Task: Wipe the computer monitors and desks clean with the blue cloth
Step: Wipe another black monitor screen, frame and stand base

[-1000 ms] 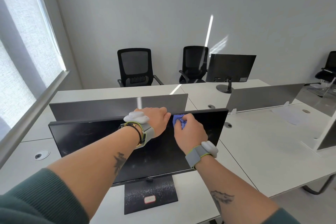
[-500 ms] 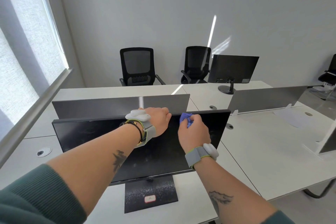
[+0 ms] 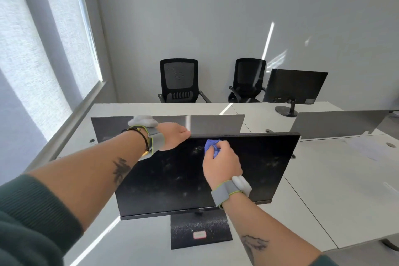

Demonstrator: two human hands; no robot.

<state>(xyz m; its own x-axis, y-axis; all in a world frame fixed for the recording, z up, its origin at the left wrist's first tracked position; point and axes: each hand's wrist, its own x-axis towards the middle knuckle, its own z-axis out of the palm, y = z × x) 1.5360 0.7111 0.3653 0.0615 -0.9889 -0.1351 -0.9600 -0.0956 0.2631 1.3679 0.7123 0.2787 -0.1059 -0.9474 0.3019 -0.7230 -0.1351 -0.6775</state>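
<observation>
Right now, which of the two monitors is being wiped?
The near monitor, screen facing the person: the right hand presses the blue cloth on it while the left hand grips its top edge. The far monitor stands untouched.

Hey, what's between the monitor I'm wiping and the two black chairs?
In the head view, a grey divider panel stands behind the monitor, then white desk up to the chairs.
</observation>
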